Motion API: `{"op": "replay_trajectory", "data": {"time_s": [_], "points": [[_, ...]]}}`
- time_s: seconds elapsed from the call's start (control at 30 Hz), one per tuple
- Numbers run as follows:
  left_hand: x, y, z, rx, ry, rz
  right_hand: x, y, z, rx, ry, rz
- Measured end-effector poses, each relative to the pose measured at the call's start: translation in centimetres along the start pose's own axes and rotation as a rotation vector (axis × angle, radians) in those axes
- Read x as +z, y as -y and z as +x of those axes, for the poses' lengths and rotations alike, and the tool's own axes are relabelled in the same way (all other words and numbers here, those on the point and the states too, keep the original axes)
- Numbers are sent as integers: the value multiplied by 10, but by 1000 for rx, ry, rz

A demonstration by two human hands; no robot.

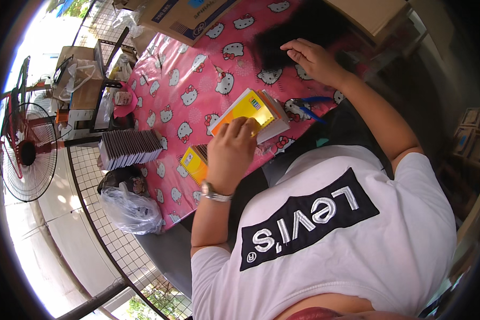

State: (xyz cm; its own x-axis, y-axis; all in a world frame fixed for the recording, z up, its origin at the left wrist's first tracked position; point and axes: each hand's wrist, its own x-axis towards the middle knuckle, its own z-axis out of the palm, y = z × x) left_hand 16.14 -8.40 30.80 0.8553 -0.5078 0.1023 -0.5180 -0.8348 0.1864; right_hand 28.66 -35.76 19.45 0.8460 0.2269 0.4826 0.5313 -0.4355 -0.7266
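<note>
My left hand (232, 152), with a silver watch on its wrist, has its fingers curled over the near edge of a yellow notebook (250, 109). That notebook tops a small stack of loose white-paged pads (274, 125) on the pink table cover. A second yellow spiral notebook (195, 164) lies to the left of this hand, partly behind it. Farther up and right, my right hand (314, 61) reaches out with its fingers extended beside a black heap (288, 34), too dark to make out in detail. Blue-handled pliers (309, 106) lie right of the notebook stack.
A neat row of dark-covered notebooks (130, 149) sits at the table's left edge, with a plastic bag (133, 208) nearer me. Cardboard boxes (184, 18) stand at the far side. A standing fan (28, 152) is on the left.
</note>
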Motion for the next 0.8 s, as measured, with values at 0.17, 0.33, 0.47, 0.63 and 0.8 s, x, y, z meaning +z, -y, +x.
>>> {"op": "replay_trajectory", "data": {"time_s": [0.17, 0.33, 0.47, 0.63, 0.8], "points": [[-12, 27, 16, 73, 34, -245, -14, 33, -11, 340, 86, 390], [-13, 24, 21, 112, 73, -138, 0, 63, -19, 403, 193, 600], [-13, 14, 23, 104, 86, -40, 0, 74, -22, 384, 203, 600], [-15, 29, 25, 52, 124, -235, 0, 72, -23, 533, 251, 789], [-16, 27, 28, 107, 143, -147, 7, 80, -27, 619, 259, 959]]}}
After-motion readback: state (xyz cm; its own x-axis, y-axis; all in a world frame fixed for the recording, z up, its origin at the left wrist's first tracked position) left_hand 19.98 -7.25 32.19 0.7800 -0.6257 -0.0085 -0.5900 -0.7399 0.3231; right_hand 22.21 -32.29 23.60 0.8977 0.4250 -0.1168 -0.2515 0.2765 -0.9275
